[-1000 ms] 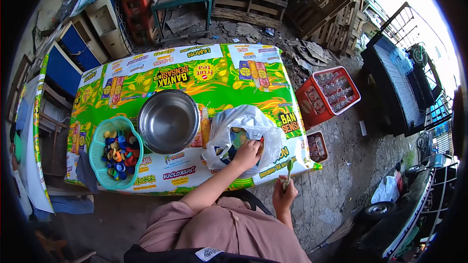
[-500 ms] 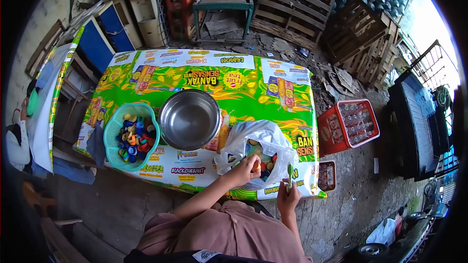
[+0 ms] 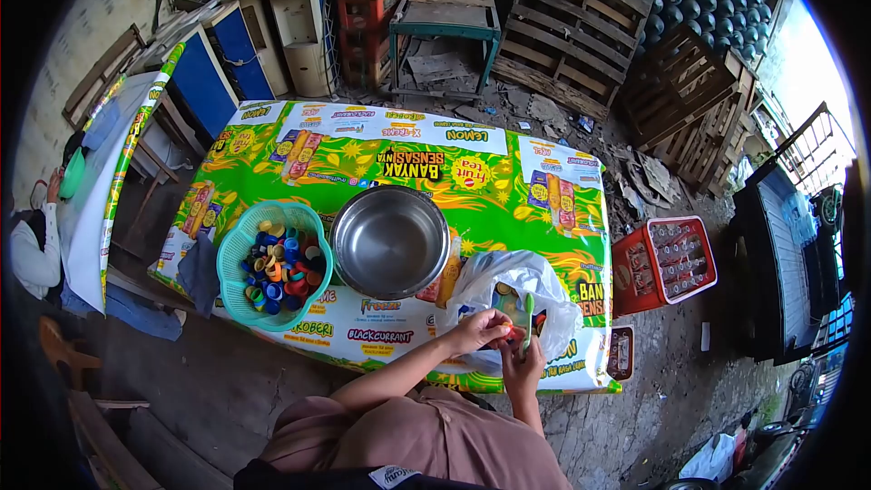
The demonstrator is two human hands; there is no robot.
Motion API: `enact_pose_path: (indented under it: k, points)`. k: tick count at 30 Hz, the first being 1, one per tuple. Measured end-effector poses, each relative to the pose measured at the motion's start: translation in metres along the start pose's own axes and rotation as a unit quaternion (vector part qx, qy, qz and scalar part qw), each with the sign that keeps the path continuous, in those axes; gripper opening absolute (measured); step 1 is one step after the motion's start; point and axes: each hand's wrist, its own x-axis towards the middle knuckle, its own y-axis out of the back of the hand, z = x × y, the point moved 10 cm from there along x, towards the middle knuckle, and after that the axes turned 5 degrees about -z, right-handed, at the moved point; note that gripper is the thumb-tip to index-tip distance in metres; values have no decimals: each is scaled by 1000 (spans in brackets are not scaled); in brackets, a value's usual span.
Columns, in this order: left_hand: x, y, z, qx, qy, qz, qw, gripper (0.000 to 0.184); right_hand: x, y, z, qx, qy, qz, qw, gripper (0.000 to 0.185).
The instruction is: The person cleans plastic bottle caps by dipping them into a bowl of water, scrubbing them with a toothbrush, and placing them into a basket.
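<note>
My left hand (image 3: 481, 331) pinches a small red bottle cap (image 3: 516, 334) in front of the white plastic bag. Close beside it, my right hand (image 3: 522, 370) grips a slim upright green tool (image 3: 529, 316); its exact kind is unclear. The hands meet around the cap. Behind them the open plastic bag (image 3: 561, 301) holds more coloured caps, partly hidden by my hands. A turquoise plastic basket (image 3: 232, 283) full of mixed bottle caps (image 3: 277, 263) stands at the left. Between basket and bag sits a steel bowl (image 3: 390, 240) with nothing visible in it.
A bright printed cover lies over the table (image 3: 472, 141). Red bottle crates (image 3: 667, 263) stand on the floor at its right. Wooden pallets (image 3: 576, 27) and a small table (image 3: 445, 14) are behind. At far left, another person's arm (image 3: 52, 218) holds something green.
My left hand has lifted out of the bag's opening with the cap and come to my right hand. The camera view has shifted, so the table appears lower and further right.
</note>
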Motion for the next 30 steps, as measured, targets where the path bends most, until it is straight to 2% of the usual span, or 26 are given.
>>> enact_pose_path:
  k: [1, 3, 6, 10, 13, 15, 16, 17, 19, 20, 21, 23, 26, 30]
  points:
    - [0, 0, 0, -1, 0, -1, 1000, 26, 0, 0, 2, -1, 0, 1, 1000, 19]
    - [-1, -3, -7, 1, 49, -15, 999, 28, 0, 5, -10, -14, 94, 22, 995, 29]
    - [-4, -5, -6, 76, 68, -42, 994, 30, -1, 2, -6, -20, 45, -23, 999, 32]
    - [-11, -6, -4, 37, 89, -31, 995, 32, -3, 7, -8, -25, 74, 1, 997, 31]
    - [-15, -6, 2, -46, 61, -22, 997, 30, -7, 17, -16, -28, 111, 53, 992, 28]
    - [-21, -7, 20, -41, -6, -40, 998, 28, -8, 21, 0, -34, -2, 59, 998, 27]
    - [-25, -5, 27, -54, -8, -36, 998, 26, -9, 20, 6, -27, -39, 51, 998, 29]
    - [-30, -4, 32, -54, -7, -35, 998, 26, -7, 18, 11, -27, -40, 50, 998, 29]
    - [-42, -5, 58, 27, -78, -47, 995, 26, -5, 19, 16, -49, -27, 85, 995, 34]
    - [-49, -3, 65, 26, -76, -47, 996, 30, -4, 20, -5, -108, 67, 101, 987, 39]
    - [-56, -1, 73, 25, -74, -47, 996, 30, -6, 19, -8, -108, 65, 101, 987, 39]
    - [-70, 21, 89, 128, -70, 22, 989, 36, -9, 22, -10, -94, 40, 118, 988, 41]
    - [-96, 77, 111, 175, -137, 127, 967, 38, -15, 24, -19, -99, 46, 141, 984, 39]
    - [-114, 149, 137, 349, -135, 267, 888, 40, -15, 21, -34, -121, 110, 153, 975, 37]
